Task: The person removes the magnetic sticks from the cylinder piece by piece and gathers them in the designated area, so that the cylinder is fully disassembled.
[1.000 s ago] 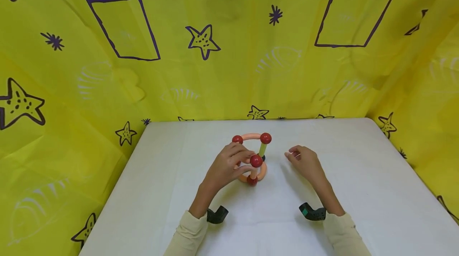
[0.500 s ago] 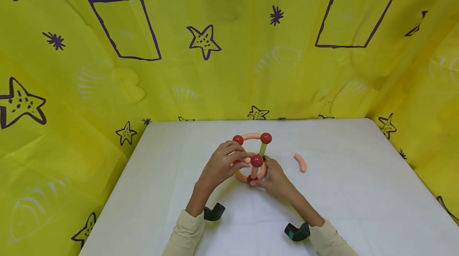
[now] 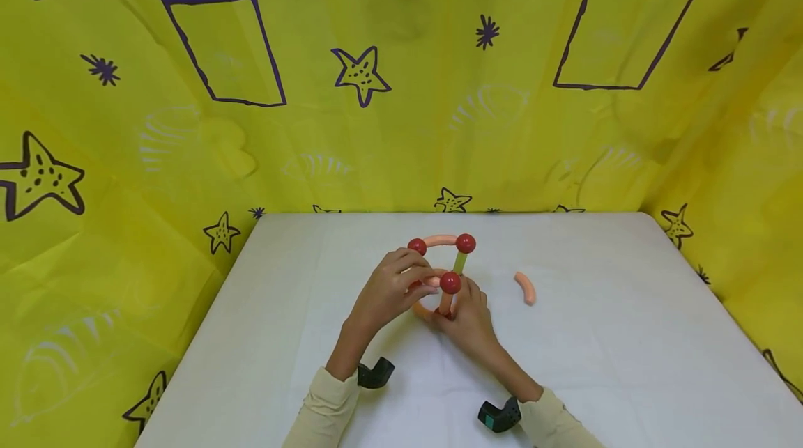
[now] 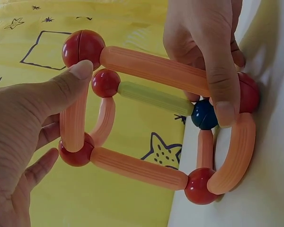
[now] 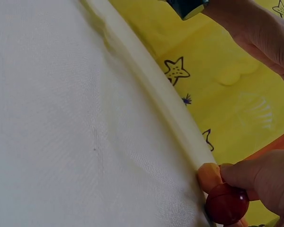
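A frame of magnetic rods and balls stands on the table, with red balls (image 3: pixel 450 282), straight and curved orange rods (image 4: pixel 156 71), a pale green rod (image 4: pixel 154 99) and one dark blue ball (image 4: pixel 204 114). On its left side, my left hand (image 3: pixel 392 284) pinches the upper curved orange rod (image 4: pixel 73 123), thumb right at the red ball (image 4: pixel 84 49). Low on the near side, my right hand (image 3: pixel 470 319) grips the foot of an upright orange rod, by the bottom red ball (image 5: pixel 226 204). Its thumb lies over the joint in the left wrist view.
A loose curved orange rod (image 3: pixel 525 288) lies on the white tabletop (image 3: pixel 627 336), to the right of the frame. Yellow cloth (image 3: pixel 401 141) with drawn stars hangs behind and along both sides. Each wrist carries a black camera mount (image 3: pixel 500 416).
My right hand has moved left from the right part of the table to the frame's base. The loose curved rod now shows where that hand was. My left hand stays on the frame.
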{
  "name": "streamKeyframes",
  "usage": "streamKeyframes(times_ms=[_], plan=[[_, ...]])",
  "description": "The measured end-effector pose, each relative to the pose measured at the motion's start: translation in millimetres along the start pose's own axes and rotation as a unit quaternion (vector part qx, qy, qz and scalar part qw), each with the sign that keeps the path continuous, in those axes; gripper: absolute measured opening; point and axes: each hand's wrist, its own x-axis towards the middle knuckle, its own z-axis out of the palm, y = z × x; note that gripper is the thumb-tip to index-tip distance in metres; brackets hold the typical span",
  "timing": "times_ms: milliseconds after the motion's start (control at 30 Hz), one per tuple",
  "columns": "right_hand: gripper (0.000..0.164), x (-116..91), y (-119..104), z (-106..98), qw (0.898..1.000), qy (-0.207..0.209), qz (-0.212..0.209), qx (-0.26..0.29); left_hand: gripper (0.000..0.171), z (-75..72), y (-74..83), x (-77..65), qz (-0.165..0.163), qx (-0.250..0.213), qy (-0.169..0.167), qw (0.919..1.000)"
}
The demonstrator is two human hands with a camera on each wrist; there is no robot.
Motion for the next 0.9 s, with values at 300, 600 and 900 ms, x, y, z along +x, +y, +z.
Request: streamKeyframes(times_ms=[300, 600, 900], plan=[[0.054, 5, 6, -7, 0.998, -0.028, -0.057, 0.028, 0.028, 3.8, 0.4, 1.4, 0.013, 0.001, 0.01, 0.9999], [0.021, 17, 25, -28, 0.979, -0.138, -0.122, 0.092, 0.023, 4.2, 4.6, 3.4, 0.044, 0.031, -0.008, 0.9985], [0.021, 30, 40, -43, 0.96, -0.22, -0.14, 0.1, 0.022, 4.9, 9.5, 4.2, 0.064, 0.045, -0.006, 0.997]])
